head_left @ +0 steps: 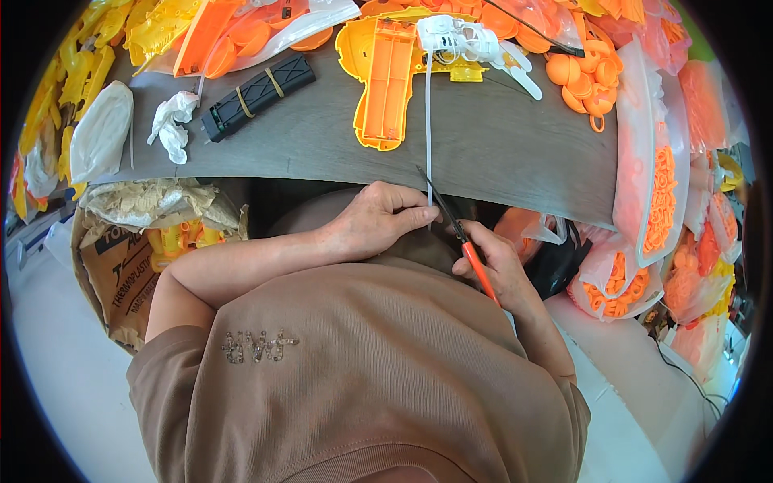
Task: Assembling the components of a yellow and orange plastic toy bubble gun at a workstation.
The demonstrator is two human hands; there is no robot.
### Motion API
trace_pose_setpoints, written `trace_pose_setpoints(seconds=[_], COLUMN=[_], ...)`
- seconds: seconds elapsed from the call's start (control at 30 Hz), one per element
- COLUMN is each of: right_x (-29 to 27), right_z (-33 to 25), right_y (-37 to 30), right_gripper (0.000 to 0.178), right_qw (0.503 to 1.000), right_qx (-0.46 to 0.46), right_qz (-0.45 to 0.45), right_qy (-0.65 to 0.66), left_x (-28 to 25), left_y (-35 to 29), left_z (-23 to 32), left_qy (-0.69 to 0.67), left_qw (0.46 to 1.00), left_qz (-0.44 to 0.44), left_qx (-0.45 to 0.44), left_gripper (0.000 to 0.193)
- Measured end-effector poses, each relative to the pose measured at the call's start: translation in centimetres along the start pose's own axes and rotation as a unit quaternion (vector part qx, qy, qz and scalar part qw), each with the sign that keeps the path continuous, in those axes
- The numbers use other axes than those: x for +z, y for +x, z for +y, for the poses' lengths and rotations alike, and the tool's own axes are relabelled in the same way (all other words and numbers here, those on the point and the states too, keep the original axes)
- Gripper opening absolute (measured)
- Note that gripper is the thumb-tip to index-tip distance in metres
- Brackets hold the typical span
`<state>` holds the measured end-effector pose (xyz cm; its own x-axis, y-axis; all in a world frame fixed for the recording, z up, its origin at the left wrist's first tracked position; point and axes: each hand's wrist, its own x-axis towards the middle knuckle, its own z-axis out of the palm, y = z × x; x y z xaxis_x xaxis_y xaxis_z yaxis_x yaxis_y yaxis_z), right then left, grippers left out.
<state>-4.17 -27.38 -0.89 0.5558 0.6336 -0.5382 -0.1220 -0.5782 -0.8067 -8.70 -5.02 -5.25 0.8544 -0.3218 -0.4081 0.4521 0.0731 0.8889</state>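
My left hand (382, 219) is at the table's near edge, thumb and forefinger pinched on the lower end of a thin white tube (428, 129). That tube runs up to a white plastic mechanism (457, 39), which rests on a yellow toy-gun-like shell (360, 48) with an orange ribbed grip piece (389, 92). In my right hand (499, 262) is a slim tool (478, 270) with an orange-red handle and a long black pointed end; its exact kind is unclear. The black end points up and left, crossing close to the tube near my left fingertips.
A black oblong piece (259, 97) with two rubber bands lies left, beside crumpled white tissue (173, 125). Orange round parts (592, 76) are heaped at the right. Bags of orange parts (660, 193) hang over the right edge. Below left stands an open paper sack (117, 274).
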Motion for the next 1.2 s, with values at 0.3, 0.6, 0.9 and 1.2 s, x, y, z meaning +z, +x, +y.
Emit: trace_pose_setpoints(seconds=[0.3, 0.6, 0.9, 1.2], right_x=[-0.1, -1.9, -8.3, -12.0], right_z=[-0.1, -1.0, -0.7, -0.5], right_y=[0.3, 0.2, -1.4, 2.8], right_gripper=[0.063, 0.054, 0.04, 0.038], right_qw=[0.995, 0.986, 0.982, 0.792], right_qx=[-0.041, -0.074, -0.032, -0.162], right_qz=[0.024, 0.039, 0.169, 0.303], right_qy=[-0.087, -0.146, -0.08, -0.505], left_x=[-0.2, -0.1, -18.3, -26.9], left_y=[-0.2, -1.4, -14.8, -20.0], left_z=[0.3, -0.1, 6.2, 4.8], left_qy=[0.016, 0.059, 0.446, 0.62], left_qw=[1.0, 0.992, 0.582, 0.469], left_qz=[0.015, 0.037, 0.662, 0.614], left_qx=[0.008, 0.104, 0.156, 0.141], left_gripper=[0.025, 0.02, 0.011, 0.018])
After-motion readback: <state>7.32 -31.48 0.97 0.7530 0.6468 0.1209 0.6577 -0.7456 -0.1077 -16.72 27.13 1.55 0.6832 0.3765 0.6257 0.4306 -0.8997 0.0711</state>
